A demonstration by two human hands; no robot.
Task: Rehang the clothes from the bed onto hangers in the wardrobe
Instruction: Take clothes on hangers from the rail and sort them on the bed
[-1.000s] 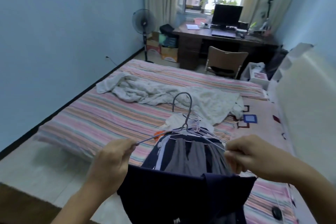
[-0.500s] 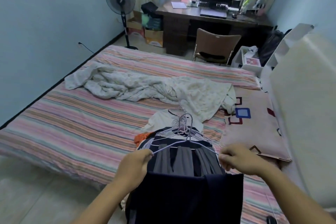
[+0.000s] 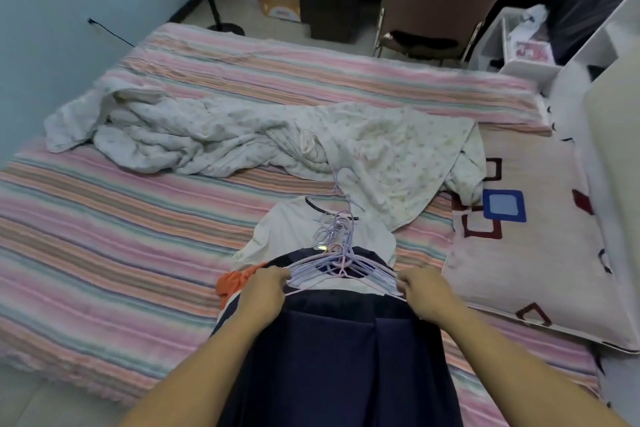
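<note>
A bundle of several thin pale wire hangers (image 3: pixel 341 262) lies on the pile of clothes at the near edge of the striped bed (image 3: pixel 104 236). My left hand (image 3: pixel 265 289) grips the left ends of the hangers. My right hand (image 3: pixel 427 291) grips their right ends. A dark navy garment (image 3: pixel 339 354) hangs below my hands toward me. Behind the hangers lies a white T-shirt with a dark collar (image 3: pixel 294 236). An orange garment (image 3: pixel 235 282) peeks out at the pile's left. The wardrobe is out of view.
A crumpled white quilt (image 3: pixel 242 139) lies across the bed's middle. A patterned pillow (image 3: pixel 526 229) sits at the right beside a white headboard (image 3: pixel 616 156). Beyond the bed stand a brown chair (image 3: pixel 440 0), a dark desk, cardboard boxes and a fan's base (image 3: pixel 225 28).
My hands have lowered the hanger with the navy garment down onto the pile of hangers and clothes on the bed. My view has tilted down, losing the window and monitor.
</note>
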